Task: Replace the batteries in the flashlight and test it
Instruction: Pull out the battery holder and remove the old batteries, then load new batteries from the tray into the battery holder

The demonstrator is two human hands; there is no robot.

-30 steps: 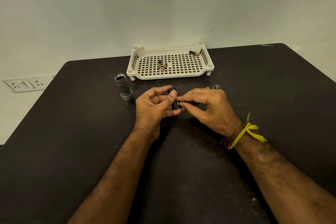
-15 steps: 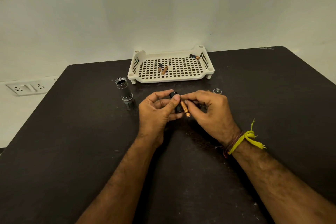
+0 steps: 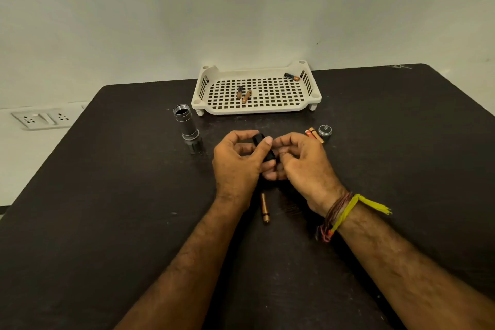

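My left hand [image 3: 237, 162] grips a small black battery holder [image 3: 263, 147] between thumb and fingers, above the table's middle. My right hand [image 3: 302, 166] meets it from the right, with curled fingertips on the holder's lower end. One copper-coloured battery [image 3: 265, 207] lies loose on the table between my wrists. Two more batteries [image 3: 314, 134] lie beside the silver tail cap [image 3: 325, 130], right of my hands. The flashlight body [image 3: 187, 128] stands open end up at the left.
A white slotted tray [image 3: 257, 110] at the back of the dark table [image 3: 107, 222] holds three batteries: two [image 3: 243, 94] in its middle, one [image 3: 292, 77] at the back right. A wall socket plate [image 3: 40, 118] is off the table's left edge.
My right hand pulled a copper battery out of the holder; that battery now lies on the table between my wrists. The right hand has returned to the holder.
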